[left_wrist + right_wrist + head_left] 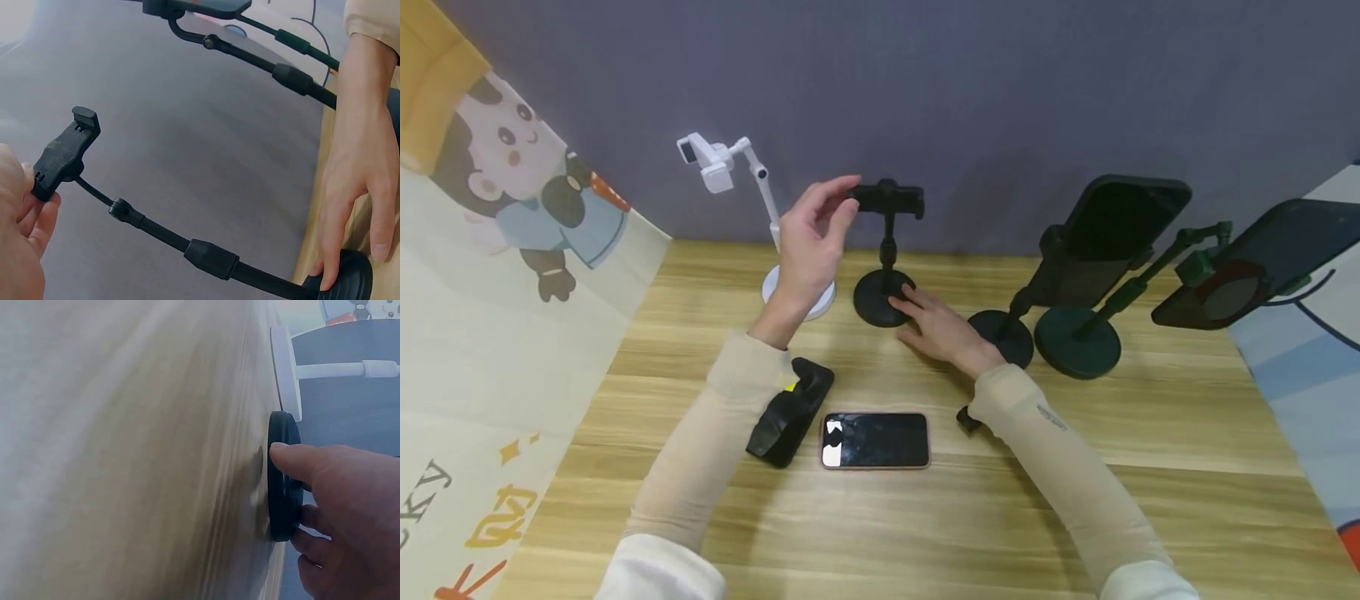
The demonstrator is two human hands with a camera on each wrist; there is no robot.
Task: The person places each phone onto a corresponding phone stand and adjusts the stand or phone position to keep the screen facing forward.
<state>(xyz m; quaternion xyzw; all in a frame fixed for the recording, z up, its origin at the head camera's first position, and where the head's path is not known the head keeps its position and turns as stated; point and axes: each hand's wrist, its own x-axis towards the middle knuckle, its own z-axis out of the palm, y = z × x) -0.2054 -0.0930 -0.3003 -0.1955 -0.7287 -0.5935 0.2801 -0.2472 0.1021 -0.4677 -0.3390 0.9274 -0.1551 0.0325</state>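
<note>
In the middle at the back of the table stands a black phone stand, with a round base, a jointed stem and an unloaded clamp on top. My left hand pinches one end of that clamp between thumb and fingers. Low on the stand, my right hand holds the round base, the thumb against its rim and the other fingers over the top and side. Nearer me lies a phone, its dark screen facing up. Beside my left sleeve rests a dark, glossy oblong item, partly covered.
A white phone stand is behind my left hand. To the right, a black stand and a dark green stand each carry a phone. A small black piece shows by my right sleeve. A grey wall borders the table.
</note>
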